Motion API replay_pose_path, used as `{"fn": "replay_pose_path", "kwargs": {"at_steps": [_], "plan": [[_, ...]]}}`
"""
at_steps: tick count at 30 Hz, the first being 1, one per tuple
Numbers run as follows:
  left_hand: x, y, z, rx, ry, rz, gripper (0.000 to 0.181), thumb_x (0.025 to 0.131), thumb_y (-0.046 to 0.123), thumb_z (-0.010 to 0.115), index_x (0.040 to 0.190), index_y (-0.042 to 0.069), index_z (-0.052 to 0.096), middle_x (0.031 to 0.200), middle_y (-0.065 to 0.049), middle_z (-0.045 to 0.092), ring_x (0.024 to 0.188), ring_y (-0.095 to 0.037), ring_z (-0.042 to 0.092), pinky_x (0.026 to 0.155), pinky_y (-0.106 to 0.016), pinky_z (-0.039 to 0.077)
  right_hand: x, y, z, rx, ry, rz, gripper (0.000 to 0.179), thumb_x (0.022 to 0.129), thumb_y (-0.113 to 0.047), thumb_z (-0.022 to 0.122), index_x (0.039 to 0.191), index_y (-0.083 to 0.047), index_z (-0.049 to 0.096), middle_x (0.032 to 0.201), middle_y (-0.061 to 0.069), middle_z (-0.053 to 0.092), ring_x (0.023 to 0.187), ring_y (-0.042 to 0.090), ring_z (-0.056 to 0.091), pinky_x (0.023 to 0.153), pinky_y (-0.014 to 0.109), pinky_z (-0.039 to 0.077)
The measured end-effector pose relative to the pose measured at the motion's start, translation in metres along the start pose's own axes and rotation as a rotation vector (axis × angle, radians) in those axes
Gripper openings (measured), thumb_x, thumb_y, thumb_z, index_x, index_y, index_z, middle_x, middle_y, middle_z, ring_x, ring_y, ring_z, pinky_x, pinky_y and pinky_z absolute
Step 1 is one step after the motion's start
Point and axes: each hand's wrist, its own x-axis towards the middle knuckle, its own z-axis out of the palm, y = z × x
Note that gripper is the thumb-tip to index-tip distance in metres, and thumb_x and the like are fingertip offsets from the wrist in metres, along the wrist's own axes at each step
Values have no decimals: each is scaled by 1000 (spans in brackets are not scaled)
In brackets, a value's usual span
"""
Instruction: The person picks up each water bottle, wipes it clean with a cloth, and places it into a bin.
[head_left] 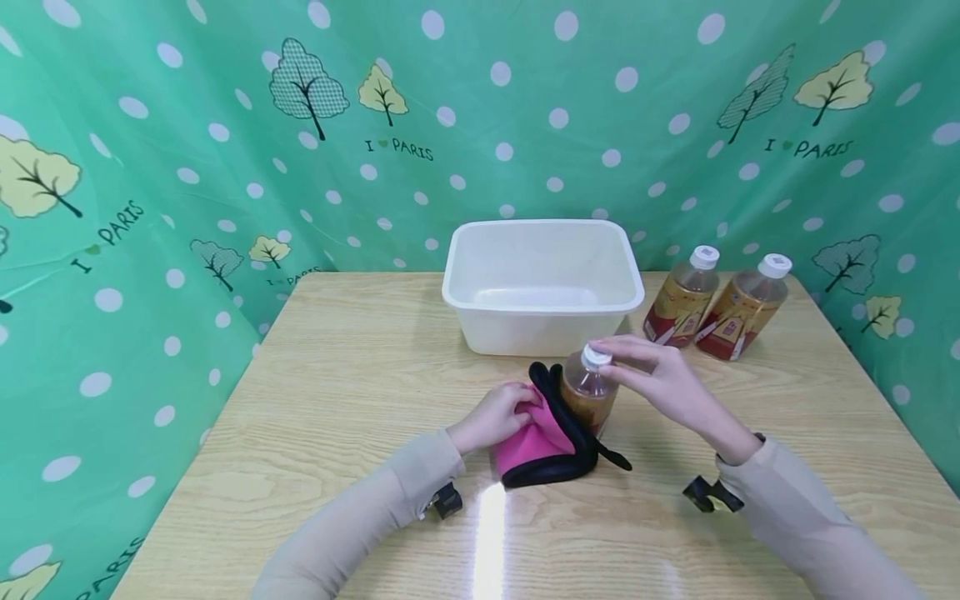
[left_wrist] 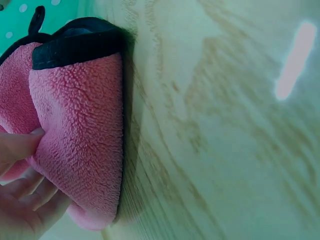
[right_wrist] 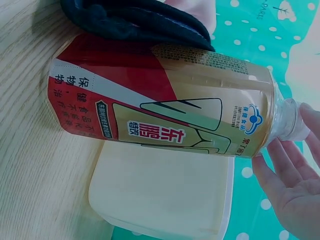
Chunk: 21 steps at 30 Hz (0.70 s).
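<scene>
My left hand (head_left: 498, 418) grips a pink plush cloth (left_wrist: 82, 120) with black edging, its thumb and fingers pinching a fold. The cloth (head_left: 534, 442) stands bunched on the table against the left side of a drink bottle (head_left: 588, 400). My right hand (head_left: 667, 379) holds that bottle by its white cap (head_left: 596, 358), thumb and fingers around the neck end. In the right wrist view the bottle (right_wrist: 165, 100) shows a red and gold label, and the black edging (right_wrist: 140, 22) of the cloth lies along it.
Behind the held bottle stands a white plastic tub (head_left: 543, 329). Two similar capped bottles, one (head_left: 681, 300) beside the other (head_left: 742, 308), stand to its right. A green dotted curtain (head_left: 480, 125) hangs behind the wooden table (head_left: 337, 375).
</scene>
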Motion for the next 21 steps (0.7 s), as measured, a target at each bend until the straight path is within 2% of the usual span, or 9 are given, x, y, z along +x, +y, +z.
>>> {"fn": "replay_pose_path", "kwargs": {"at_steps": [7,13,21], "plan": [[-2,5,-7,-135,50,3,21,75,-8,58,94,-3,64,95,-11,62,90,-19,57,77,-17,46,0,0,0,-3,0,-2,34,84,-21,59,118,-14,58,119,4,56,104,-2,47,83,36,47],[-2,14,-15,-170,110,33,20,75,-7,59,94,-4,64,95,-13,63,90,-21,58,77,-18,47,0,1,0,-14,18,-34,33,84,-18,60,116,-13,59,117,5,57,101,-3,48,80,20,46],[-1,18,-19,-190,122,32,20,75,-9,58,94,-5,64,96,-14,62,87,-20,59,74,-17,47,0,3,2,-4,30,-67,32,83,-15,60,115,-10,60,115,5,58,100,-3,49,79,21,46]]}}
